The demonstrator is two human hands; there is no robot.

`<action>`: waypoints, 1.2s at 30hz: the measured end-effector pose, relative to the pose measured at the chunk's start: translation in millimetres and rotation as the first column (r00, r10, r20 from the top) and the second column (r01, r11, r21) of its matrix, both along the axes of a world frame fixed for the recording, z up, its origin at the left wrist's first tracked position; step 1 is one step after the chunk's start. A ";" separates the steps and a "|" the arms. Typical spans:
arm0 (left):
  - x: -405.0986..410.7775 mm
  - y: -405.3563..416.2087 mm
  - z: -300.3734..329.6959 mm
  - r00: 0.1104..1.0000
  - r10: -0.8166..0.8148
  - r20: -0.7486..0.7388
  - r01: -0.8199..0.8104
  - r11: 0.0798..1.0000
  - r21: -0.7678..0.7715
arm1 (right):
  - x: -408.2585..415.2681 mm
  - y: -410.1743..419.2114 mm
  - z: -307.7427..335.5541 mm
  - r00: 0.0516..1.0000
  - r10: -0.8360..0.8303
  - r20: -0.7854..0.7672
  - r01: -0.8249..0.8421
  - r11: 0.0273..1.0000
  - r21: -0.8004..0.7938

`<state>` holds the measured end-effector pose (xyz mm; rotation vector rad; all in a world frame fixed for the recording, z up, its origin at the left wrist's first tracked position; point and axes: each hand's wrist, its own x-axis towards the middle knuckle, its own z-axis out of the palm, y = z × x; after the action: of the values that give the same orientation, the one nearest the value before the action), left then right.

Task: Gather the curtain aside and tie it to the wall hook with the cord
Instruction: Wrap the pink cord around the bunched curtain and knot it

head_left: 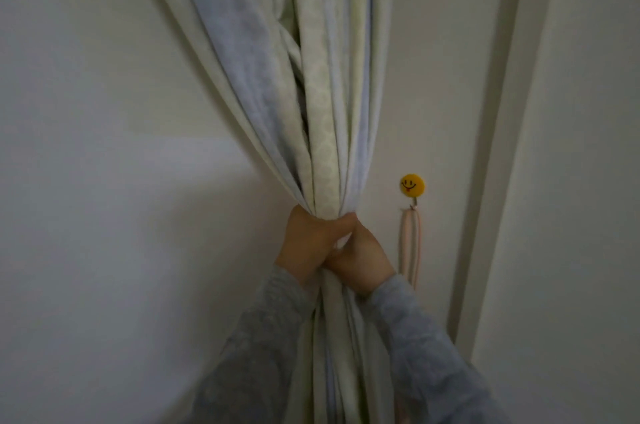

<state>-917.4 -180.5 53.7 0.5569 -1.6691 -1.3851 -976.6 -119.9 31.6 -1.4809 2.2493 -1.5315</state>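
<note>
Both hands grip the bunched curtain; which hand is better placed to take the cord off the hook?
Probably the right hand: it is nearer the pink cord hanging from the smiley hook, while the left hand can hold the curtain.

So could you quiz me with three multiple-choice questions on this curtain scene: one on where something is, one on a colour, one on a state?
1. Where does the cord hang?
A. left of the curtain
B. right of the curtain, from the wall hook
C. around the curtain

2. What colour is the hook's smiley disc?
A. yellow
B. blue
C. white

3. What are the hands doing?
A. hanging idle
B. pulling the cord
C. left hand and right hand gripping the bunched curtain

Key: B, it dangles from the hook, apart from the fabric; A, the disc is plainly yellow; C, both wrap the gathered folds.
</note>
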 end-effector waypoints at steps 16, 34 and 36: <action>-31.9 3.4 -2.2 0.974 -0.020 -0.227 0.013 0.999 -0.033 | -62.8 39.1 -17.6 0.797 -0.588 0.135 0.595 0.729 -0.339; 1.9 2.2 -4.8 0.975 -0.216 -0.050 0.216 0.976 -0.012 | -37.6 13.0 28.4 0.991 -0.132 0.027 0.134 0.964 -0.230; 5.8 0.1 -3.4 0.972 -0.237 -0.006 0.237 0.971 0.029 | -36.5 9.6 27.1 0.997 -0.024 0.067 0.036 0.984 -0.177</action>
<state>-911.6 -180.4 50.2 0.3810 -1.7596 -1.5819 -1013.1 -110.4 58.7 -1.4203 2.1581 -1.8046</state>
